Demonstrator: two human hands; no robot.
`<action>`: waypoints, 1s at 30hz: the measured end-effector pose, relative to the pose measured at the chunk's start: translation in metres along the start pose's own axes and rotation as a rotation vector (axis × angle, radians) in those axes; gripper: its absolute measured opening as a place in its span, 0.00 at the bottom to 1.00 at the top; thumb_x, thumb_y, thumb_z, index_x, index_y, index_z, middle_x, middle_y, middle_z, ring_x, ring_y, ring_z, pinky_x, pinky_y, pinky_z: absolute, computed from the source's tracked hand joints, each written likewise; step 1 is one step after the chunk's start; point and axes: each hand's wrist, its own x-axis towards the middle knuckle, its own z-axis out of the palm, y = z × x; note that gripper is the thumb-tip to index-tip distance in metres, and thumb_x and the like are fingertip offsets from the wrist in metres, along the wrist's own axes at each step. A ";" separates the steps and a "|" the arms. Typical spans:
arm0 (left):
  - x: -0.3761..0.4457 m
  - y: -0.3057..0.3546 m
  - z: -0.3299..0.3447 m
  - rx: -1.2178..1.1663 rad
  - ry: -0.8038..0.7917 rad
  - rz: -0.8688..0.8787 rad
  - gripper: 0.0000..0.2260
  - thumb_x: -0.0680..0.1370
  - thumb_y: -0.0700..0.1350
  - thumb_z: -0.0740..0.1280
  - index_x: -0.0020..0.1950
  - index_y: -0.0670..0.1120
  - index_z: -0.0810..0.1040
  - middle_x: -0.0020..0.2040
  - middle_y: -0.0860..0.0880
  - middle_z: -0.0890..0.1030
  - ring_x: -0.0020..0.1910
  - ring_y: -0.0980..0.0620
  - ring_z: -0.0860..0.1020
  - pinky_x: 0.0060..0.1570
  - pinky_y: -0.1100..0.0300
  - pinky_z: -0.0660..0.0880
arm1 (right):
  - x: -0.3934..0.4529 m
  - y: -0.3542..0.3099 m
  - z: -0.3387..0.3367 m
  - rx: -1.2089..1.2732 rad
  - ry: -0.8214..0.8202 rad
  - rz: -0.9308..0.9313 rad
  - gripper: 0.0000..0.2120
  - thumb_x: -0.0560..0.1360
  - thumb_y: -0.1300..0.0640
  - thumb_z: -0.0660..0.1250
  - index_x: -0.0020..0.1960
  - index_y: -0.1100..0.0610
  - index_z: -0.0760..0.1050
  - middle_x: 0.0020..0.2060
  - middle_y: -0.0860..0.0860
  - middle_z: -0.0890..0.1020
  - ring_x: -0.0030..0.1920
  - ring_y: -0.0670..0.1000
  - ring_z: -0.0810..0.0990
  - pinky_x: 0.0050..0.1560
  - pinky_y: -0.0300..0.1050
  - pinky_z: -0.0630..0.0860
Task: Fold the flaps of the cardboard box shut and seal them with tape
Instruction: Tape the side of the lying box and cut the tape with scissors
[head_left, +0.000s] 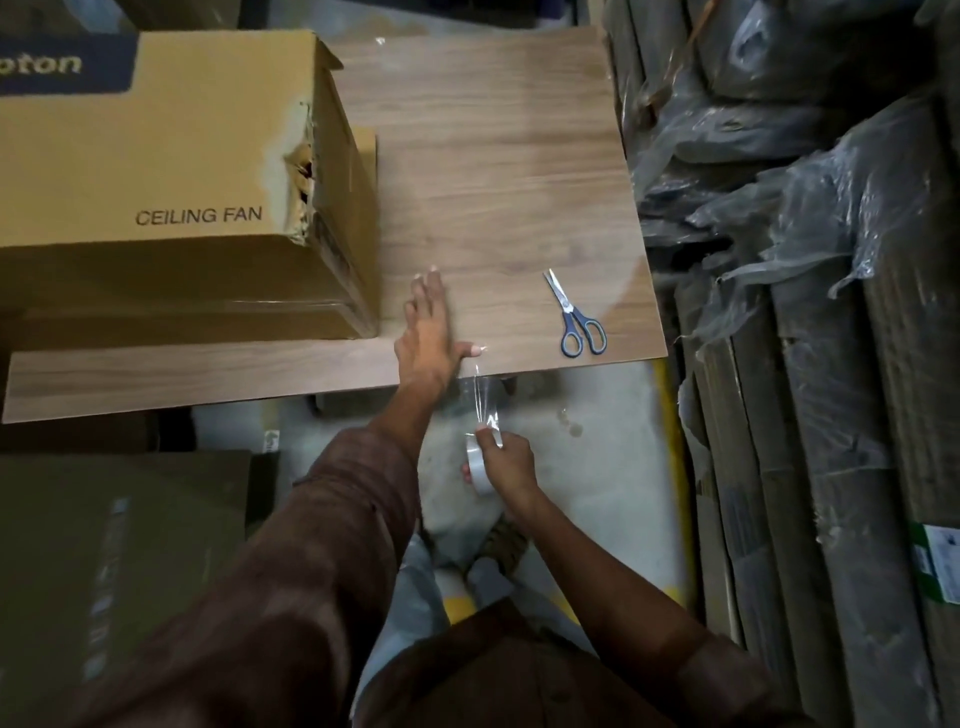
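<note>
A tan cardboard box (156, 171) printed "CEILING FAN" sits at the left of the wooden table (493, 156), its right corner torn. My left hand (431, 332) lies flat on the table near the front edge, fingers straight, thumb pressing the end of a clear tape strip (483, 395). Below the table edge my right hand (506, 462) grips the roll of clear tape (478, 465), with the strip stretched from the roll up to my left thumb.
Blue-handled scissors (576, 317) lie shut on the table to the right of my left hand. Plastic-wrapped cardboard bundles (805, 260) line the right side. A dark box (119, 545) stands on the floor at lower left.
</note>
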 end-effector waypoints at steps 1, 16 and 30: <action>0.002 -0.001 -0.002 0.033 -0.012 0.007 0.56 0.70 0.55 0.78 0.82 0.52 0.38 0.83 0.46 0.47 0.77 0.40 0.60 0.59 0.39 0.74 | 0.000 0.001 0.000 0.002 -0.005 0.001 0.12 0.81 0.56 0.65 0.44 0.64 0.78 0.27 0.58 0.79 0.21 0.50 0.78 0.24 0.40 0.76; -0.065 -0.014 0.006 -0.079 0.219 -0.216 0.27 0.81 0.64 0.57 0.45 0.42 0.82 0.41 0.40 0.84 0.43 0.38 0.82 0.45 0.52 0.75 | 0.000 0.011 0.005 0.040 -0.008 -0.021 0.20 0.82 0.48 0.63 0.50 0.67 0.78 0.29 0.59 0.82 0.27 0.55 0.81 0.30 0.45 0.78; -0.103 -0.009 0.048 -1.113 -0.341 -0.751 0.28 0.70 0.41 0.80 0.62 0.38 0.69 0.53 0.37 0.82 0.46 0.41 0.84 0.39 0.47 0.83 | 0.008 0.013 -0.004 -0.053 0.069 0.074 0.20 0.85 0.45 0.54 0.58 0.61 0.73 0.48 0.56 0.79 0.45 0.55 0.80 0.51 0.53 0.80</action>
